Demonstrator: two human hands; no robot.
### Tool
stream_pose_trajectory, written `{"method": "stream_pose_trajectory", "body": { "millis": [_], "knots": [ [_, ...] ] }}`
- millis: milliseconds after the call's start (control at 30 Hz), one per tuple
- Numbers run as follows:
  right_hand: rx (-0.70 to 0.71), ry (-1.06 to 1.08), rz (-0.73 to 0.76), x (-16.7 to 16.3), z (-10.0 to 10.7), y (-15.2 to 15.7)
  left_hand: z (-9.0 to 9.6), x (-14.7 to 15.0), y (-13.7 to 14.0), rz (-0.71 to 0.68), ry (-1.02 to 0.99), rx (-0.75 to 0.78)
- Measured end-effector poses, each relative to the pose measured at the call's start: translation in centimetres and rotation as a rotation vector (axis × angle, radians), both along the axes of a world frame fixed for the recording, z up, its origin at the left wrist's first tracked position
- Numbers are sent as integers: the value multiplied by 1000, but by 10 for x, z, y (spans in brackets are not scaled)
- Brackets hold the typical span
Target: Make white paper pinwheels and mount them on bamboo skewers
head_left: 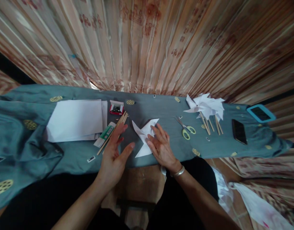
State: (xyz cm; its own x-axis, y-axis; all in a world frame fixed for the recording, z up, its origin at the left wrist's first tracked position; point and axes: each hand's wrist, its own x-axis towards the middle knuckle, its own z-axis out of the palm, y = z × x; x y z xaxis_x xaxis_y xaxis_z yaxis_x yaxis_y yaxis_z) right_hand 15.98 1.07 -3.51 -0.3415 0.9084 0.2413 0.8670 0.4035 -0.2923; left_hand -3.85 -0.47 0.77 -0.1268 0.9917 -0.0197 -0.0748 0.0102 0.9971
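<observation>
A folded white paper pinwheel [143,134] lies on the cloth in front of me, its pointed blades standing out to the left, top and bottom. My right hand [162,143] rests over its right side, with fingers apart and fingertips touching the paper; the part under them is hidden. Left of the pinwheel, my left hand [115,153] is open, thumb and fingers spread, holding nothing. Beyond its fingers lie several thin wooden sticks [123,118] and a green-and-white tube [106,134]. An open small red box [116,107] with dark small items sits just behind the sticks.
A stack of white paper [75,119] lies at left on the grey-green cloth [161,105]. Scissors [186,129] with pale green handles lie right of the pinwheel. Farther right are finished pinwheels on sticks [209,107], a dark phone [239,131] and a blue-framed device [261,113]. Curtains hang behind.
</observation>
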Motion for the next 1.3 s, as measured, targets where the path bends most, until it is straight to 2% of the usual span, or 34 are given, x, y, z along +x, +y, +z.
{"method": "stream_pose_trajectory", "body": {
  "millis": [133,333,567,633,733,833,933,1100,1300],
  "knots": [
    [-71,118,-30,7,4,3,-4,1,6,30,40,18],
    [-165,487,-101,18,3,11,-15,2,11,37,93,-2],
    [-152,806,-181,28,2,21,-14,-5,17,55,141,44],
    [-155,843,-246,30,3,19,-10,-19,22,74,254,106],
    [-203,844,-313,32,3,14,-4,-46,29,94,598,211],
    [-184,835,-343,35,5,12,-6,-63,32,27,890,253],
    [-141,837,-381,41,7,15,-14,-61,31,-78,1090,261],
    [-33,889,-441,63,7,25,-23,-44,28,-167,1243,288],
    [-37,946,-441,80,2,26,-13,-49,34,-127,1230,287]
  ]
}}
